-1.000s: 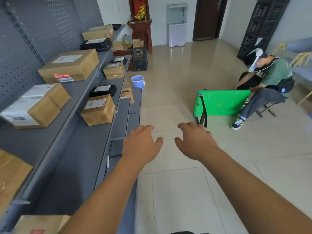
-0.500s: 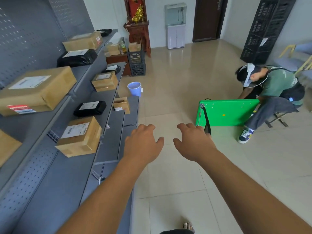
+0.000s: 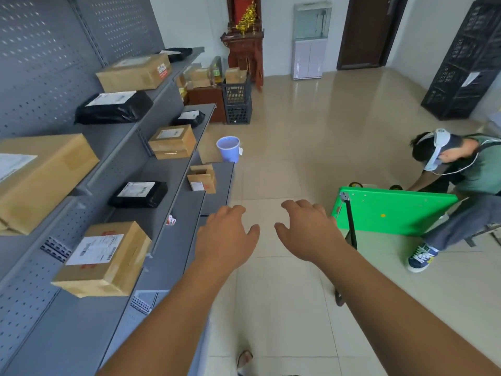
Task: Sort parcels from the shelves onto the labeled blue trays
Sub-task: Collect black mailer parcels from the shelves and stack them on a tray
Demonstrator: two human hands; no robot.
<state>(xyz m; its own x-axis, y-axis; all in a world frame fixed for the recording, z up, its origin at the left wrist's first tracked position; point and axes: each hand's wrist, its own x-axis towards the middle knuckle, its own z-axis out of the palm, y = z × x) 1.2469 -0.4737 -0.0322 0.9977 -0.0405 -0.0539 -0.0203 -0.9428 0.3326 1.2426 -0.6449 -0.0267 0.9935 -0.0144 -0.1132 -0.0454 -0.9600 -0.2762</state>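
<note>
At my 9 o'clock the grey shelves (image 3: 173,256) carry the parcels: a big cardboard box (image 3: 40,180) at the far left, a labelled box (image 3: 105,259) one shelf lower at 8 o'clock, a black bag (image 3: 138,194) just beyond it, and more boxes and bags running off toward 11 o'clock. A small open box (image 3: 203,177) sits on the lowest shelf, and a blue bucket (image 3: 228,148) stands on the floor past it, near 12 o'clock. My left hand (image 3: 225,234) hangs palm down by the shelves' front edge, fingers loosely spread, gripping nothing. My right hand (image 3: 306,232) floats just beside it over the floor tiles, fingers likewise slack and empty. At 3 o'clock a green board (image 3: 393,213) stands on edge, with a seated person (image 3: 474,180) bent over behind it
</note>
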